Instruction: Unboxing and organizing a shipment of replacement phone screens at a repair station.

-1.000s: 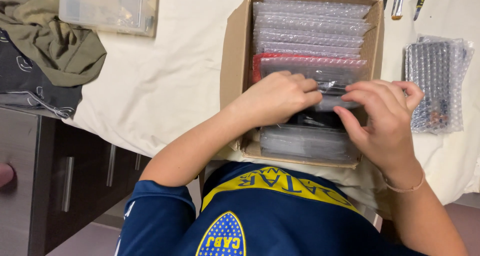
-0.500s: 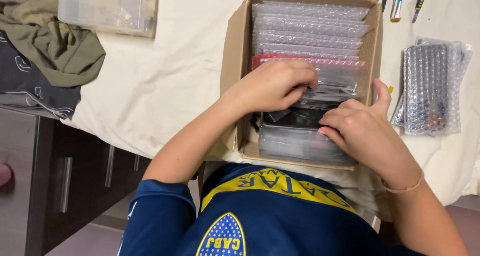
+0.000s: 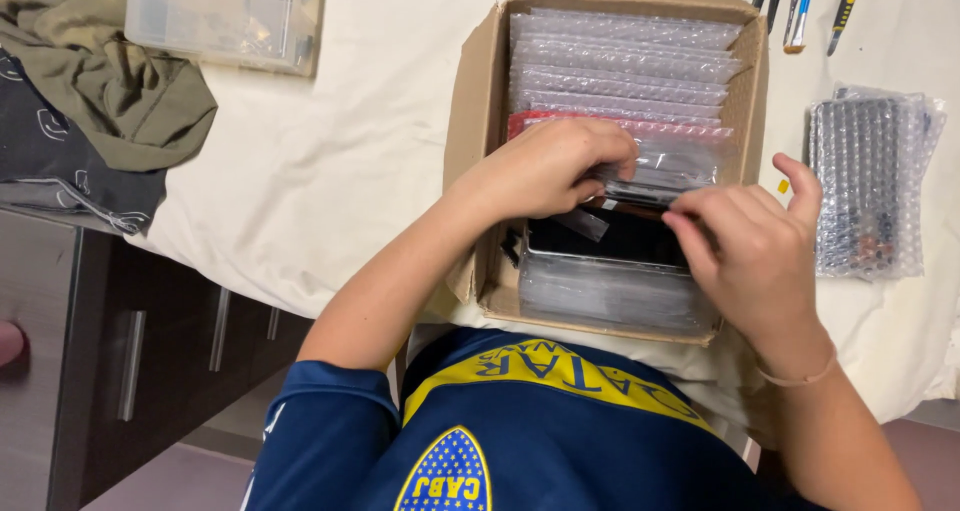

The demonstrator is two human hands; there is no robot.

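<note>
1. Handling judgement: the flat dark panel (image 3: pixel 615 236) stood on edge in the cardboard box (image 3: pixel 470 141), near the box's near end, between bubble-wrapped packets (image 3: pixel 620 71) on the far side and a clear sleeve (image 3: pixel 610 296) on the near side. It was probably thin, stiff, light and fragile, with a glossy face likely to slip.
2. Hold points: the edges and corners appeared the safest places to take it; pressure on the flat face risked cracking or smearing it.
3. Left hand (image 3: pixel 545 166): the forearm crossed the box's left wall from the near left. The hand lay palm down over the packets, fingers curled together on the top edge of a packet just behind the panel; whether they actually pinched it could not be told.
4. Right hand (image 3: pixel 750 246): the wrist came in from the near right over the box's right wall. Fingers were bent and bunched at the panel's upper right edge, thumb raised clear; the grip appeared closed on that edge, though the contact was hidden.
5. Surroundings: a separate bubble-wrapped bundle (image 3: pixel 870 186) lay on the tabletop (image 3: pixel 330 171) to the right, well apart.
</note>
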